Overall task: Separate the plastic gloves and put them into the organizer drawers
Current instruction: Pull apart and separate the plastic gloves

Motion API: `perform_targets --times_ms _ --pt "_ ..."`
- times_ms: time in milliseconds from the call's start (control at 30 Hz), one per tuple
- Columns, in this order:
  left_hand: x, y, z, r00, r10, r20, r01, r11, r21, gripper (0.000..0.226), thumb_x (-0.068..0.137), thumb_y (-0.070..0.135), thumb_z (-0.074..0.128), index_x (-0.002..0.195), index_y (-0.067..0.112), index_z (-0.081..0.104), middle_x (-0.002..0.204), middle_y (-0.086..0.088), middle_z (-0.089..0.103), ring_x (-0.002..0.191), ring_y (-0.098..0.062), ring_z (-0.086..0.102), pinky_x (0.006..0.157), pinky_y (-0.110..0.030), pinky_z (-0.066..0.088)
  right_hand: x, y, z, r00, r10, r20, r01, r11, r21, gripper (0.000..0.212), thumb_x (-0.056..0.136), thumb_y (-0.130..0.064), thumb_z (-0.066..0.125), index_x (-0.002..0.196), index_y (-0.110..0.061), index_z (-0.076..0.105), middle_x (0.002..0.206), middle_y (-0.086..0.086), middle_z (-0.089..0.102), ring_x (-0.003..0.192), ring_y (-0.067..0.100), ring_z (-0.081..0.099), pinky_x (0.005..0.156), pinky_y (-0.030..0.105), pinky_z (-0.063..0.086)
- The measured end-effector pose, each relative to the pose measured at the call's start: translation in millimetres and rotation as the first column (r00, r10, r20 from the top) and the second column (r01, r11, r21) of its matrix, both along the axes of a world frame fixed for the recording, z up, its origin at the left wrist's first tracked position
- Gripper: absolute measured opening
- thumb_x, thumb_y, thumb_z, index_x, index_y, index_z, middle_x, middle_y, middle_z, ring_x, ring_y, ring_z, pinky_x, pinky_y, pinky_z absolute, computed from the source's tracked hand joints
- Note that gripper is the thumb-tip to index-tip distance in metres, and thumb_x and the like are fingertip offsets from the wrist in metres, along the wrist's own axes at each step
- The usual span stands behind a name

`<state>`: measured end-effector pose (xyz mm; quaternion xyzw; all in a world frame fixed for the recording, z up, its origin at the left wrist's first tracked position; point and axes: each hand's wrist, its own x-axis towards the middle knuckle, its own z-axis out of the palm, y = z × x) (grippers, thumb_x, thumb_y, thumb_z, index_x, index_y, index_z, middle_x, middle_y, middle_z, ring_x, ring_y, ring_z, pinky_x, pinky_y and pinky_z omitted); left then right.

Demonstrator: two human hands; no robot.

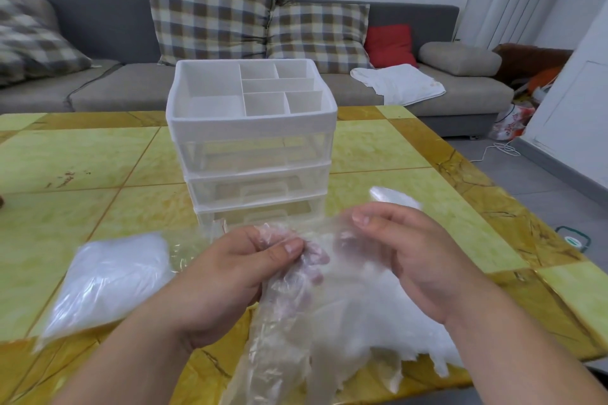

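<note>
A bunch of plastic gloves (345, 329) is held low over the near edge of the table (98, 158), in front of the organizer (253, 128); one film layer is pinched between thumb and fingers of the left hand (227, 276); the rest is gripped by the curled right hand (411, 260), its fingers veiled by film; the material is judged near weightless, limp, clingy, easily torn; a single cuff edge is best taken and peeled slowly.

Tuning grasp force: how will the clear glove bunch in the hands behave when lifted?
Likely floppy: the glove bunch drapes crumpled from the left hand and right hand. Probably very light: thin, see-through film. Sheets may cling together; their edges are hard to tell apart.
</note>
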<state>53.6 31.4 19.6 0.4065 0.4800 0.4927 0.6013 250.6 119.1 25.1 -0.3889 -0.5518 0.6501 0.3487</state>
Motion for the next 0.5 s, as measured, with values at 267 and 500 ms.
perform_targets --times_ms 267,500 --pt "3.3 0.3 5.3 0.985 0.171 -0.014 -0.17 0.985 0.017 0.033 0.081 0.031 0.059 0.094 0.011 0.08 0.082 -0.016 0.073 0.056 -0.024 0.065 0.058 -0.03 0.057 2.7 2.3 1.2 0.997 -0.039 0.068 0.032 0.995 0.095 0.015 0.081 0.013 0.067 0.086 -0.001 0.067 0.075 0.003 0.07 0.076 0.015 0.072 0.068 0.016 0.051" --pt "5.2 0.2 4.8 0.981 0.184 -0.058 -0.184 0.983 -0.001 0.037 0.077 0.041 0.058 0.085 0.014 0.081 0.08 -0.014 0.074 0.059 -0.025 0.067 0.075 -0.043 0.057 1.3 -0.3 4.1 0.994 -0.064 0.087 0.058 0.995 0.075 0.005 0.091 -0.003 0.064 0.09 -0.001 0.069 0.071 0.007 0.072 0.065 0.012 0.067 0.06 0.015 0.045"
